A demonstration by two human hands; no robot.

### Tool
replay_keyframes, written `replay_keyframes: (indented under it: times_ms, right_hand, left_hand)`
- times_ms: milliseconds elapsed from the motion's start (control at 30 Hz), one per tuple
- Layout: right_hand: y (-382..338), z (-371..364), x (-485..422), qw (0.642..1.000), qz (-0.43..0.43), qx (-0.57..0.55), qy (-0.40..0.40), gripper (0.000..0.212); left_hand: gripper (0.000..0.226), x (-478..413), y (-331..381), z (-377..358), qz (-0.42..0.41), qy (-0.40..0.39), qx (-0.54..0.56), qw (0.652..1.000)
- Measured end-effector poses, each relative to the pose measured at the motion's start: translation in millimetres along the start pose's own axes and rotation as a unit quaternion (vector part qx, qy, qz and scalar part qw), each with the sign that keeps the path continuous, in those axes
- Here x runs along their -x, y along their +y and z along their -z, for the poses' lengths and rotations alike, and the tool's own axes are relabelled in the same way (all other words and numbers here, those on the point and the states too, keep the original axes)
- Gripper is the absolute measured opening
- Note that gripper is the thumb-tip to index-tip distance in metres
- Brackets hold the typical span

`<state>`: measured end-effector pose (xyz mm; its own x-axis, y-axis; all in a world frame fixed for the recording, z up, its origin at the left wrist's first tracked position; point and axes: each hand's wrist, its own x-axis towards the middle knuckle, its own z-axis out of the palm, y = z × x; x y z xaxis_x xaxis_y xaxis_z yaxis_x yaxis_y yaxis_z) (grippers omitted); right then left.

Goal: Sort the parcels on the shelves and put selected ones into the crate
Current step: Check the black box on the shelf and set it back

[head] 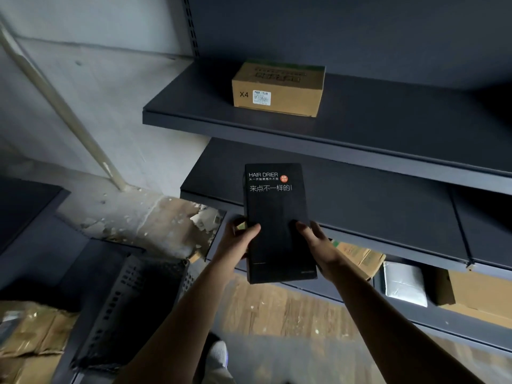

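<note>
Nearest us, a pale shoe stands on the floor between our forearms. To the left of it lies crumpled brown cardboard, and just beside that sits the dark perforated crate, tilted, its inside too dark to read.

Above the crate we hold a black box printed "HAIR DRIER" with both hands. Our left hand clamps its left edge, thumb on the top face and fingers curled underneath. Our right hand grips the right edge in the same way. The box lies flat, long side pointing away from us, well apart from the crate. Its far end lies over the middle shelf; we cannot tell whether it touches.

Below that shelf, on the lowest level, we see a brown parcel, a grey bag beside it and a large carton to the right.

Farthest, on the top shelf, one tan carton marked "X4" stands alone.
</note>
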<state>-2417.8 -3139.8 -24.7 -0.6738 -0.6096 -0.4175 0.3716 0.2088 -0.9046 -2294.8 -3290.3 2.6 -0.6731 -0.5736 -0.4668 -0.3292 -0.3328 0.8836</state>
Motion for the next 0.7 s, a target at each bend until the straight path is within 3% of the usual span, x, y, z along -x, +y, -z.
replay_keyframes:
  times_ms: [67,167,433,600,700]
  right_hand:
    - [-1,6,6,1.0,0.017,-0.001,0.006,0.051]
    - [-7,10,11,0.999,0.028,-0.011,0.022,0.039]
    - [-21,7,28,0.998,0.043,-0.026,0.022,0.039]
    - [-19,1,38,0.999,0.037,-0.004,-0.01,0.024]
    - [-15,-4,39,0.999,0.03,0.017,-0.023,0.029]
  left_hand:
    - [0.019,13,-1,-7,-0.013,0.014,0.005,1.0]
    - [0.015,28,3,-14,-0.033,0.017,0.008,0.999]
    - [0.01,34,21,-15,-0.056,0.028,-0.042,0.997]
    - [0.012,34,13,-5,-0.048,0.034,-0.063,0.996]
    - [0.019,31,7,2,-0.072,0.057,-0.116,0.989]
